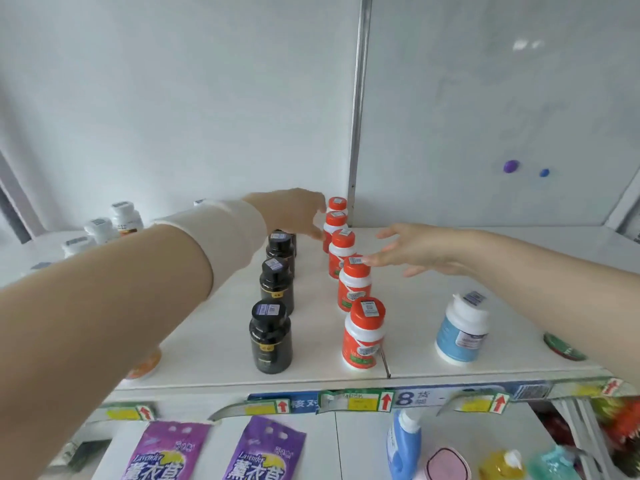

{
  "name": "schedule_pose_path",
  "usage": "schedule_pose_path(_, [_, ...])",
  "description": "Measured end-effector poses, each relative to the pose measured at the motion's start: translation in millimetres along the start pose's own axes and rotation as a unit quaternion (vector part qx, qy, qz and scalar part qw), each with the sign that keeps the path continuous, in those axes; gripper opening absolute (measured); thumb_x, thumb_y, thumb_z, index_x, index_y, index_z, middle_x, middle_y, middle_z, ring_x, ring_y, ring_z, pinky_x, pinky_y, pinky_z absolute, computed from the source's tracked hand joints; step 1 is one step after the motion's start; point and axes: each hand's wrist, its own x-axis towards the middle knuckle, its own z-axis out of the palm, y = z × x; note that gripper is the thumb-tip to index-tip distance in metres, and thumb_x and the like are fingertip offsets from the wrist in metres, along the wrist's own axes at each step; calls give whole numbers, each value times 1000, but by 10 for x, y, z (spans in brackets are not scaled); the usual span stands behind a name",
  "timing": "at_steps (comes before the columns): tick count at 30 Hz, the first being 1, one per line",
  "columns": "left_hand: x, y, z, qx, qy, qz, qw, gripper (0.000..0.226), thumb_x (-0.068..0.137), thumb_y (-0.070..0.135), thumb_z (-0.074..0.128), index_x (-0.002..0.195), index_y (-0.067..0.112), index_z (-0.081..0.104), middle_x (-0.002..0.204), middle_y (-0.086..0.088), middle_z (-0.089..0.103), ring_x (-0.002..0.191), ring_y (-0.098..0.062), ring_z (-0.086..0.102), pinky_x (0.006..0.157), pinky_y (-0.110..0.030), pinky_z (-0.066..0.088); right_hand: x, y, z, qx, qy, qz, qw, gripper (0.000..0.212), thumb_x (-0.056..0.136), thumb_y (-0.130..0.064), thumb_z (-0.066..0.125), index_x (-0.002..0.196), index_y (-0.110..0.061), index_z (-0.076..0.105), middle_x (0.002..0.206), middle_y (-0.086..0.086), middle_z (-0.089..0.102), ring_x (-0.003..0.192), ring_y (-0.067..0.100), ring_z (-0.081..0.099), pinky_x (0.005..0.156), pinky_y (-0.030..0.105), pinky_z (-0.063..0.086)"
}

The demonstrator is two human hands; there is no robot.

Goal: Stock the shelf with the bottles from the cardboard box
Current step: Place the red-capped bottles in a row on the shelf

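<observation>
On the white top shelf [433,362] a row of several orange-capped bottles [363,336] runs front to back. To its left stands a row of black bottles [270,337]. My left hand [294,211] reaches to the back, its fingers spread beside the rear orange bottles [335,221], touching or almost touching them. My right hand [415,251] hovers open to the right of the row, fingertips at the cap of an orange bottle [354,282]. A white bottle with a blue label [462,332] stands alone at the right. No cardboard box is in view.
White bottles [104,228] stand at the far left back. A green-lidded item [562,346] and an orange-lidded item [145,367] peek out under my arms. Below, purple lavender bags [166,452] and detergent bottles [403,441] fill the lower shelf. A whiteboard wall stands behind.
</observation>
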Motion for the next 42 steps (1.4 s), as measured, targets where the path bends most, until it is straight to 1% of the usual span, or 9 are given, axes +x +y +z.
schedule_pose_path(6, [-810, 188, -29, 256, 100, -44, 960, 44, 91, 33, 54, 129, 12, 44, 121, -8, 56, 111, -28, 54, 78, -32, 38, -602, -200, 268, -194, 150, -112, 963, 55, 91, -29, 58, 137, -6, 38, 141, 12, 44, 126, 27, 46, 96, 30, 39])
schedule_pose_path(11, [-1739, 198, 62, 368, 110, -81, 920, 44, 94, 34, 49, 130, 10, 41, 126, -9, 52, 117, -28, 50, 87, -33, 39, -929, -272, 818, -299, 193, -146, 923, 46, 91, -27, 54, 129, -6, 41, 130, 15, 47, 115, 34, 51, 92, 42, 45])
schedule_pose_path(15, [-2478, -109, 70, 408, 108, -133, 897, 42, 96, 31, 45, 132, 10, 39, 130, -9, 50, 120, -28, 49, 94, -35, 39, -1175, -569, 1323, -349, 193, -210, 893, 41, 92, -26, 51, 126, -5, 43, 128, 16, 47, 116, 33, 48, 91, 42, 42])
schedule_pose_path(18, [-3064, -435, 75, 412, 90, -174, 890, 50, 95, 32, 49, 135, 7, 36, 130, -11, 51, 119, -28, 50, 93, -35, 41, -1334, -924, 1779, -371, 173, -255, 876, 41, 92, -24, 48, 128, -5, 41, 132, 17, 44, 120, 34, 45, 93, 40, 40])
schedule_pose_path(23, [-4098, -1267, 104, 386, 54, -253, 886, 46, 95, 34, 48, 132, 8, 38, 129, -10, 50, 120, -28, 50, 94, -35, 41, -1567, -1727, 2777, -410, 139, -338, 836, 41, 93, -22, 43, 131, -6, 38, 136, 15, 40, 124, 33, 41, 96, 39, 37])
schedule_pose_path(27, [-5027, -2075, 179, 370, 33, -307, 877, 48, 95, 36, 48, 133, 9, 38, 130, -10, 49, 120, -27, 49, 93, -33, 40, -1717, -2488, 3809, -434, 97, -404, 799, 46, 94, -29, 44, 134, -8, 35, 138, 14, 37, 127, 32, 37, 101, 41, 34])
schedule_pose_path(31, [-6081, -2935, 454, 342, -16, -370, 864, 45, 96, 35, 45, 133, 9, 38, 125, -7, 51, 114, -24, 51, 85, -30, 40, -1941, -3176, 5018, -444, 42, -455, 771, 47, 96, -32, 41, 135, -7, 34, 139, 15, 37, 128, 32, 36, 102, 42, 35])
schedule_pose_path(36, [-7188, -3784, 963, 289, -76, -460, 836, 40, 98, 25, 42, 135, 10, 39, 133, -10, 49, 122, -26, 49, 97, -35, 41, -2122, -3624, 6414, -480, -37, -514, 710, 45, 96, -32, 41, 134, -8, 35, 137, 15, 40, 128, 31, 37, 103, 42, 33])
schedule_pose_path(42, [-7872, -4617, 1719, 192, -123, -524, 820, 47, 95, 33, 49, 134, 9, 39, 134, -11, 49, 123, -27, 49, 98, -36, 41, -1882, -3869, 7834, -514, -123, -547, 649, 48, 96, -35, 42, 134, -8, 35, 139, 14, 39, 129, 31, 36, 104, 42, 32])
